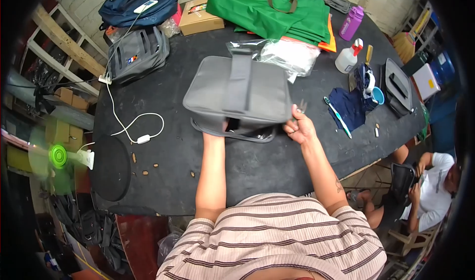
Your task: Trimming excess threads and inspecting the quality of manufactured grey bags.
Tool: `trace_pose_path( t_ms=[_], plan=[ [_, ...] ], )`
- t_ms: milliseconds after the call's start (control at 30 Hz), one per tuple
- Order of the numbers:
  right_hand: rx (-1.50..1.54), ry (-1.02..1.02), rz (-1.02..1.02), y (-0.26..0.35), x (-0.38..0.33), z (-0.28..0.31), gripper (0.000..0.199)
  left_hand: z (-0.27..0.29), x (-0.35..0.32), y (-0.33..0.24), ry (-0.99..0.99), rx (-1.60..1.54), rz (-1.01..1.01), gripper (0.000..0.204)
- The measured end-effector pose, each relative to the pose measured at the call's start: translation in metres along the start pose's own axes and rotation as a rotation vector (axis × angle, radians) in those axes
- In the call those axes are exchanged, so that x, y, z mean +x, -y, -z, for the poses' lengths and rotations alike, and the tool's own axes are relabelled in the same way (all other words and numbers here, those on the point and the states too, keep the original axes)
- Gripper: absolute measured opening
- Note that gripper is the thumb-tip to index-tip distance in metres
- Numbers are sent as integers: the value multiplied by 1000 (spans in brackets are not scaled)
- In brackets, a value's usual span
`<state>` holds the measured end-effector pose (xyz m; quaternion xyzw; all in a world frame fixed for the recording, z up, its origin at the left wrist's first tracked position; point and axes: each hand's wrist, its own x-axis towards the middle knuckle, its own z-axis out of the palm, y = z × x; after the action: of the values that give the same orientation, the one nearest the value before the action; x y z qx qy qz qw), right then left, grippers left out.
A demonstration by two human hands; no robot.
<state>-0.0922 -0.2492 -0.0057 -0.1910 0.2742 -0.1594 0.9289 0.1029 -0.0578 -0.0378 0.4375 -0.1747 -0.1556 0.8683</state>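
A grey box-shaped bag (205, 89) with a wide strap (240, 84) across its top is tilted over the table in front of me. My left forearm runs up to its near opening, and my left hand (213, 131) is mostly hidden inside or behind the bag, its fingers out of sight. At the bag's right corner, my right hand (301, 127) is closed, with small metal snips (303, 105) sticking up from the fingers. The snips look slightly blurred. The bag's dark near flap (262, 135) hangs below its body.
On the black table (168, 181) lie a grey backpack (138, 55), a white cable (143, 139), green bags (277, 15), clear plastic (292, 55), a spray bottle (347, 60), a toothbrush (338, 116) and a dark cloth (346, 107). A fan (58, 155) spins at left; another person (430, 191) sits right.
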Motion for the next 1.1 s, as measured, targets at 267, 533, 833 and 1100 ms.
trace_pose_path(
  t_ms=[267, 533, 833, 1100],
  plan=[
    [-147, 20, 143, 10, 48, 65, 29, -26, -12, -97, 256, -932, 253, 53],
    [-79, -30, 119, 12, 48, 45, 33, -25, -22, -101, 246, -602, 195, 69],
    [325, -226, 202, 13, 13, -43, 34, -47, -49, -73, -42, -857, 304, 55],
    [577, 388, 77, 15, -3, -56, 44, -71, -41, -84, -222, -692, 201, 51]
  ],
)
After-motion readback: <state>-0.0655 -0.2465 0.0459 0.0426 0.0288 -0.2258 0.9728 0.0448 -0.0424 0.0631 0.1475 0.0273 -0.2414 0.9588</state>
